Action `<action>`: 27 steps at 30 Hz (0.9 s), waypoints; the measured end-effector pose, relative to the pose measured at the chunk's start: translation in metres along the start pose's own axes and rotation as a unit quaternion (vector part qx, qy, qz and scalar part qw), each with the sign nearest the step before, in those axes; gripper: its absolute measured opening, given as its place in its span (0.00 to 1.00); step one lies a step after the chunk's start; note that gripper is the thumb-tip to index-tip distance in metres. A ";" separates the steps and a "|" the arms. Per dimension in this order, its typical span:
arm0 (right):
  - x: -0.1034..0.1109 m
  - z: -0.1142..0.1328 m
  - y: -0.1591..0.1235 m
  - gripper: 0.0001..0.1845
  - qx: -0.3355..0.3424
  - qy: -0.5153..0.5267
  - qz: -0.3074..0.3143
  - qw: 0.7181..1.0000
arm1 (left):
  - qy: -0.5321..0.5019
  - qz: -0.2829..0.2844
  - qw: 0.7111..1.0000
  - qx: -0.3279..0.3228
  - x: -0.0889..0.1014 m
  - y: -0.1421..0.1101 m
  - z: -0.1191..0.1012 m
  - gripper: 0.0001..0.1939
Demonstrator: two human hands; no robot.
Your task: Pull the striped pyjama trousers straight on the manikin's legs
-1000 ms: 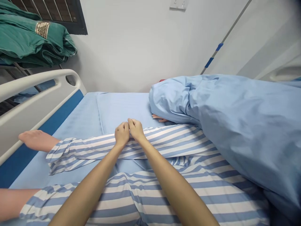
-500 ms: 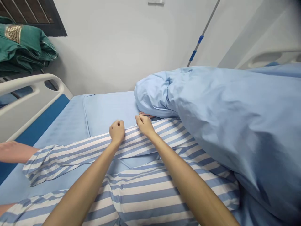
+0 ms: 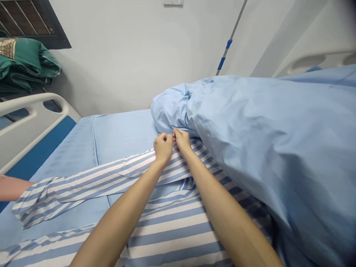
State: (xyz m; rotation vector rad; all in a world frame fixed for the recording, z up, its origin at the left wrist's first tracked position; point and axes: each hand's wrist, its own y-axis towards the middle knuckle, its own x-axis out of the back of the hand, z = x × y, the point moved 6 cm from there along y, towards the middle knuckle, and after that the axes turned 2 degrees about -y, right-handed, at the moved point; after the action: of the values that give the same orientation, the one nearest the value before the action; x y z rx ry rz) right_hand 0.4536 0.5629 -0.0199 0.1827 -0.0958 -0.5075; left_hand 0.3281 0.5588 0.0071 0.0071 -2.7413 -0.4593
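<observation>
My left hand [image 3: 163, 147] and my right hand [image 3: 182, 141] sit close together, fingers pinched on the upper edge of a blue-and-white striped pyjama top [image 3: 172, 226]. The right hand is right by the fold of a pale blue quilt [image 3: 264, 155], which hides what lies beneath it. One striped sleeve [image 3: 83, 187] stretches left across the light blue bed sheet [image 3: 122, 135]. Its cuff is near a bare pinkish limb [image 3: 12, 187] at the frame's left edge, which belongs to another body.
A white bed rail with a blue panel [image 3: 30, 115] runs along the left. Folded green cloth [image 3: 22, 63] lies beyond it, under a dark window grille [image 3: 30, 18]. A metal pole with blue bands [image 3: 225, 53] leans by the white wall [image 3: 125, 55].
My hands have moved together and to the right along the striped edge, nearer the quilt. The pink fingers by the quilt no longer show. The whole view has shifted, with the room sliding left.
</observation>
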 end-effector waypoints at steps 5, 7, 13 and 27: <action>0.022 0.017 0.005 0.18 0.079 -0.106 -0.006 0.991 | 0.060 0.026 0.998 0.027 -0.035 -0.009 -0.001 0.17; 0.033 0.020 0.006 0.18 0.115 -0.165 -0.011 0.980 | 0.088 0.035 0.995 0.023 -0.037 -0.011 0.003 0.16; 0.052 -0.003 0.008 0.17 0.092 -0.199 -0.079 0.973 | 0.119 0.080 0.989 0.041 -0.047 -0.004 0.005 0.16; 0.032 0.039 -0.058 0.18 0.085 -0.230 0.077 0.966 | 0.100 0.216 0.971 -0.016 0.023 -0.115 -0.035 0.11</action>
State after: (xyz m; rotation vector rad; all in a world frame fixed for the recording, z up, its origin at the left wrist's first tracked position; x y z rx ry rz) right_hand 0.4489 0.4912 0.0083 0.2198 -0.6055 -0.3790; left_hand 0.3129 0.4379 0.0093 -0.5111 -2.4400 -0.3541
